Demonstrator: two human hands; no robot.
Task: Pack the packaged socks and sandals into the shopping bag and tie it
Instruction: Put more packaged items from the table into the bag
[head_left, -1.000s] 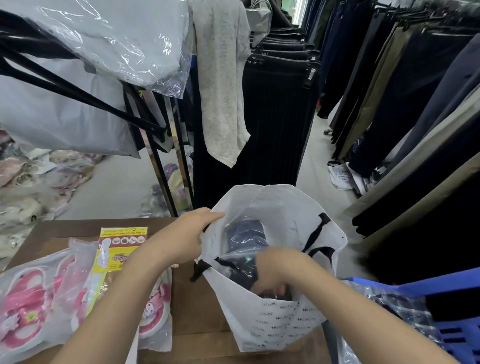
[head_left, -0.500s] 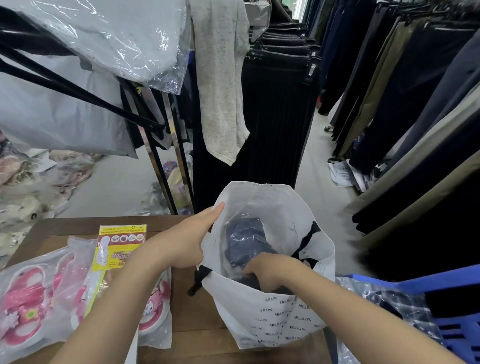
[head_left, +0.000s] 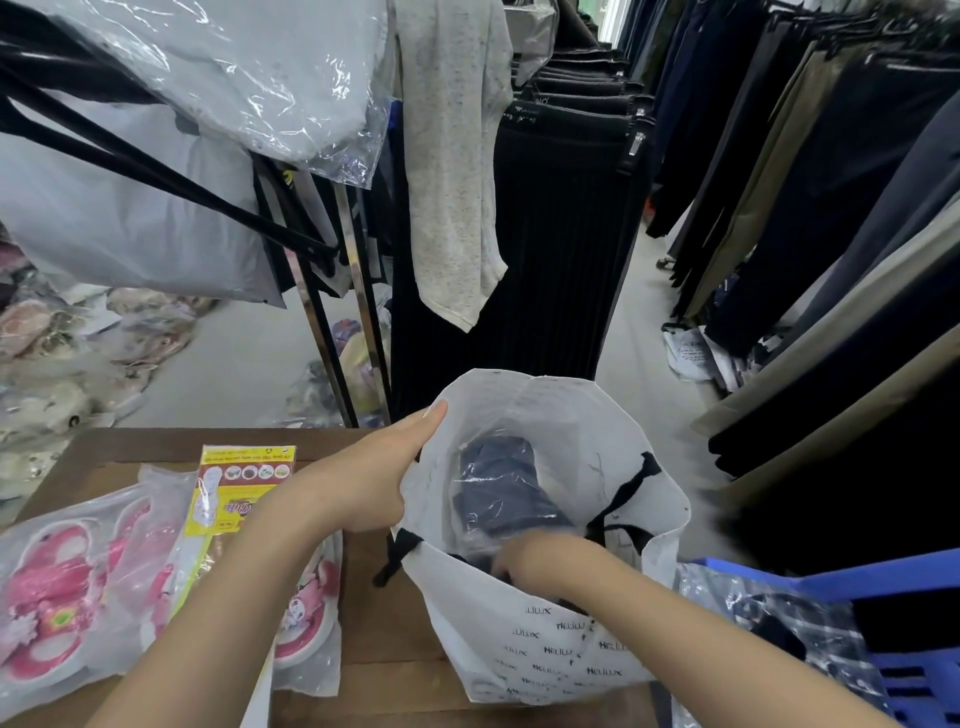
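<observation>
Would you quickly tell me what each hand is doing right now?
Left hand: closed on the bag rim.
Right hand: inside the bag; grip cannot be told.

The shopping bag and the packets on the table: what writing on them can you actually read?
"HELILUX", repeated in rows on the front of the white shopping bag.
Yellow and red card of the packet on the table: print too small and blurred to read.
Pink sandal packets: no readable text.
</observation>
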